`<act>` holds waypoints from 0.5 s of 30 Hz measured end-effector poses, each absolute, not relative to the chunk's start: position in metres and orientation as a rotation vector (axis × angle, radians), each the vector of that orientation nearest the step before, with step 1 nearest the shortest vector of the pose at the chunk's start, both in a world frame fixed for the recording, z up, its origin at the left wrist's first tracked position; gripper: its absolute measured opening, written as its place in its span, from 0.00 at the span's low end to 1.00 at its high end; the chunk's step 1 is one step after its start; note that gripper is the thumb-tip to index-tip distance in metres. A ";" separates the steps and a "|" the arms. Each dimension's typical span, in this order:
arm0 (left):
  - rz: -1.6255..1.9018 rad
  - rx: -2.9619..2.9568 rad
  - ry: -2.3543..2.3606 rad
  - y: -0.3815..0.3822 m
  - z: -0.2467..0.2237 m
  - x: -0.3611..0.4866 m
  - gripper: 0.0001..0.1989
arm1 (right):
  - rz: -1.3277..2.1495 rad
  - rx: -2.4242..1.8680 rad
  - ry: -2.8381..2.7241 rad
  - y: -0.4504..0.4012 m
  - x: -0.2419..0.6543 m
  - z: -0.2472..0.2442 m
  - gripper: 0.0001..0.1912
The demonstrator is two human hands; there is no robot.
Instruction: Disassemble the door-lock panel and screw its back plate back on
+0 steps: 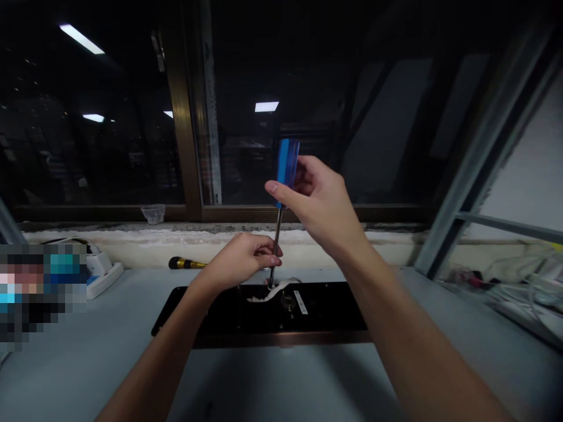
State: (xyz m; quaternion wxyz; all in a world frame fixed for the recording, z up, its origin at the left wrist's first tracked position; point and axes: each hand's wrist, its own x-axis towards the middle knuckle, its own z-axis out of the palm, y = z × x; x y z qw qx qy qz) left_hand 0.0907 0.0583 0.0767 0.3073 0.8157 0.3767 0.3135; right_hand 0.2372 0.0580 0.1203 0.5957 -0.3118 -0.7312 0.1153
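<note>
A screwdriver (287, 167) with a blue handle stands nearly upright, its handle gripped by my right hand (323, 196). Its metal shaft runs down to a long black panel (259, 319) lying on the table. My left hand (246, 258) pinches the lower shaft between thumb and fingers, just above the panel. The tip meets the panel's back part, but what it touches there is too small to make out. A white strip (272, 291), like a ribbon or cable, lies across the panel beside the tip. Right of it are a round part (288, 301) and a white label (301, 302).
Behind my left hand lies a yellow and black screwdriver (187, 263). A white power strip (105, 278) sits at the left, and a clear plastic cup (153, 214) stands on the window ledge. Tangled cables (528, 293) lie at the right, behind a metal post (453, 217).
</note>
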 end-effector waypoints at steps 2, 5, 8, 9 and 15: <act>0.844 2.173 1.008 0.058 0.075 0.092 0.00 | 0.210 -0.753 -1.630 0.057 0.239 0.122 0.13; 0.872 2.174 1.019 0.058 0.074 0.093 0.01 | 0.288 -0.697 -1.640 0.053 0.239 0.124 0.08; 0.902 2.158 1.041 0.058 0.073 0.093 0.03 | 0.407 -0.594 -1.660 0.051 0.237 0.123 0.10; 0.911 2.153 1.051 0.058 0.073 0.093 0.03 | 0.441 -0.572 -1.653 0.052 0.236 0.123 0.14; 0.948 2.180 1.086 0.057 0.074 0.095 0.07 | 0.291 -0.690 -1.606 0.053 0.234 0.121 0.18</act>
